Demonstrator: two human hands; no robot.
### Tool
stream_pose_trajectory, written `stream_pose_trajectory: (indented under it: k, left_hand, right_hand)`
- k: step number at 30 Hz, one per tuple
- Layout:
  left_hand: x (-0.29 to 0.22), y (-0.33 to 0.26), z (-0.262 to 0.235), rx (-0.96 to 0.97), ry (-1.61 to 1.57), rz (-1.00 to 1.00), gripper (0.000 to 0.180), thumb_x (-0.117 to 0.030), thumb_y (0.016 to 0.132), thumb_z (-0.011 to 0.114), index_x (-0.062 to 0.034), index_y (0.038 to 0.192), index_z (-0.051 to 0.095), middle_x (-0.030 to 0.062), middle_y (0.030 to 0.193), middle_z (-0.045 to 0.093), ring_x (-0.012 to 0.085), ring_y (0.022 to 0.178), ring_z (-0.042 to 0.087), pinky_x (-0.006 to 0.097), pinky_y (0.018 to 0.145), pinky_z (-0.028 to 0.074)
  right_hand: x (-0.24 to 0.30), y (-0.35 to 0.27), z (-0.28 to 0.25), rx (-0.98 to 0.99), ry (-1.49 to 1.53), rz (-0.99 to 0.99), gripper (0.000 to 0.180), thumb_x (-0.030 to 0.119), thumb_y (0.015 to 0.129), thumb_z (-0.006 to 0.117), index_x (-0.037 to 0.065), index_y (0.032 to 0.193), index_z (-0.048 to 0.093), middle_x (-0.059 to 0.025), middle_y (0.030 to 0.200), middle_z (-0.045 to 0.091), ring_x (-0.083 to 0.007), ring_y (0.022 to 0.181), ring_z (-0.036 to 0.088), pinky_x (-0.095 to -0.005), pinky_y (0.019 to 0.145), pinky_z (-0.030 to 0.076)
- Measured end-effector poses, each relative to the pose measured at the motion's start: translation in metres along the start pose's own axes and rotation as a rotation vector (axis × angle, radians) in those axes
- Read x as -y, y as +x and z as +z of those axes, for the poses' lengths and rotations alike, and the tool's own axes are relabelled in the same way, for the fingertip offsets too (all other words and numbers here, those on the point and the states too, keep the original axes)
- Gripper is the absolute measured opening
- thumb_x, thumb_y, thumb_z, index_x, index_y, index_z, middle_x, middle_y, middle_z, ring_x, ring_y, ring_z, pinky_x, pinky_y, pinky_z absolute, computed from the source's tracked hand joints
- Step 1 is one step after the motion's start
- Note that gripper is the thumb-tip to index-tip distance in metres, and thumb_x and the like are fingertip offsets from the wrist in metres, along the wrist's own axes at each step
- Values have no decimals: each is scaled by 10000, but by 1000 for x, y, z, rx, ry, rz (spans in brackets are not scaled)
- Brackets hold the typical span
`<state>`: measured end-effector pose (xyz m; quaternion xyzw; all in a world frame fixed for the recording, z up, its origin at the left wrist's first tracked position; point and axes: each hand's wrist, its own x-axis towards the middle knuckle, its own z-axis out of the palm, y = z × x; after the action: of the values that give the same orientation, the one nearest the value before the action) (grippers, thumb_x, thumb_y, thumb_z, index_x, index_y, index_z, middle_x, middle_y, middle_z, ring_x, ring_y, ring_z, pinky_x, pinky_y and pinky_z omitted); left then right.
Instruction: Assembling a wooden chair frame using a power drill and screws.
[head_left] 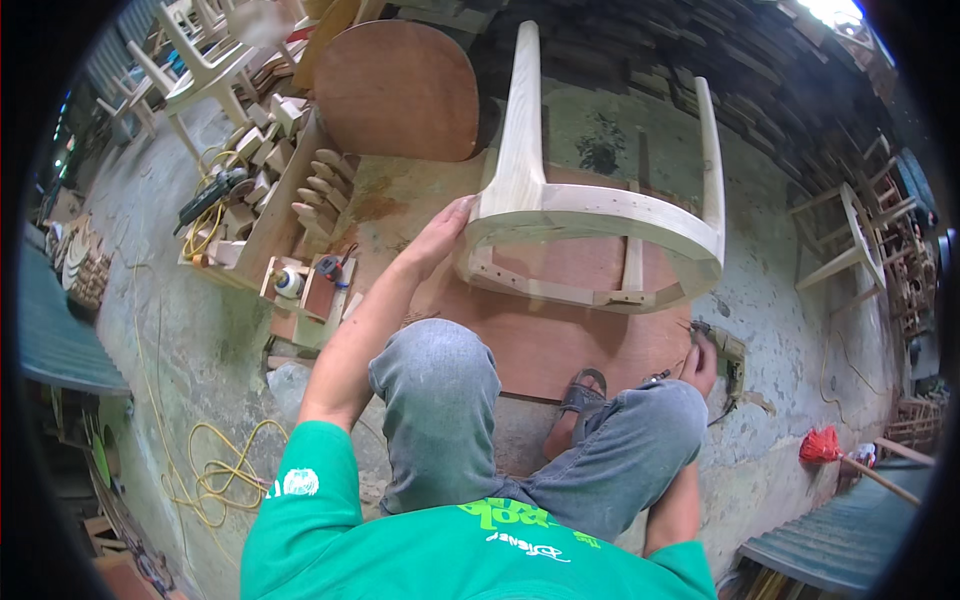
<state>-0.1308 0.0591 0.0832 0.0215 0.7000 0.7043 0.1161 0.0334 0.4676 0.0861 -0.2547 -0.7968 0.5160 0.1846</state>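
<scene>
A pale wooden chair frame (590,200) is tilted in front of me, legs pointing up and away, its curved seat ring toward me. Screw holes dot the ring's rails. My left hand (445,235) grips the ring at its left corner, by the thick leg. Low on the right, beside my knee, my right hand (701,364) has its fingers bent at a small dark tool-like thing (704,328); its kind is unclear. Under the frame lies a brown plywood board (540,350).
A wooden box (300,170) of offcuts stands left, with a power tool (215,195) on it. Nearer is a small tray (318,292) with a bottle and tape measure. A rounded plywood panel (400,90) stands behind. Yellow cord (225,470) coils on the floor; another chair frame (850,240) stands right.
</scene>
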Motion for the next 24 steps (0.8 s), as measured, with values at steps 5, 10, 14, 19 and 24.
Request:
stream_pose_trajectory:
  k: [5, 10, 14, 19, 24]
  left_hand:
    - [45, 15, -3, -147, -127, 56, 490, -364, 1022, 323, -46, 1383, 417, 82, 1391, 442, 178, 1294, 375, 304, 1088, 258]
    - [44, 8, 5, -161, -180, 36, 510, -386, 1015, 331, -56, 1397, 407, 87, 1405, 431, 184, 1292, 377, 314, 1086, 262]
    - [35, 3, 4, -183, -98, -132, 531, -456, 1000, 334, -167, 1444, 356, 33, 1448, 396, 200, 1322, 350, 393, 1070, 271]
    - [14, 1, -1, -92, 187, -21, 588, -428, 999, 353, -76, 1461, 266, 108, 1483, 310, 231, 1373, 262, 370, 1105, 227]
    - [-46, -14, 42, 6, 708, 163, 763, -446, 981, 379, 49, 1468, 62, 259, 1533, 62, 307, 1445, 33, 344, 1159, 87]
  right_hand:
    - [127, 33, 46, 193, -433, -1277, 93, 27, 800, 602, -21, 880, 596, -194, 1266, 544, -349, 1157, 534, -425, 967, 438]
    - [159, 17, 120, 425, -539, -1542, 158, 197, 785, 643, 71, 807, 551, -154, 1329, 481, -323, 1223, 464, -454, 1057, 344]
    - [157, 24, 117, 416, -613, -1590, 196, 267, 806, 634, 87, 845, 568, -124, 1373, 444, -311, 1250, 429, -446, 1076, 305]
    - [137, 56, 79, -120, -701, -1157, 235, 322, 868, 593, 89, 898, 603, -133, 1361, 466, -312, 1199, 488, -462, 1006, 370]
    - [67, 146, 22, -7, -293, -510, 457, 389, 944, 506, -10, 1162, 549, -209, 1393, 419, -342, 1275, 421, -384, 1057, 335]
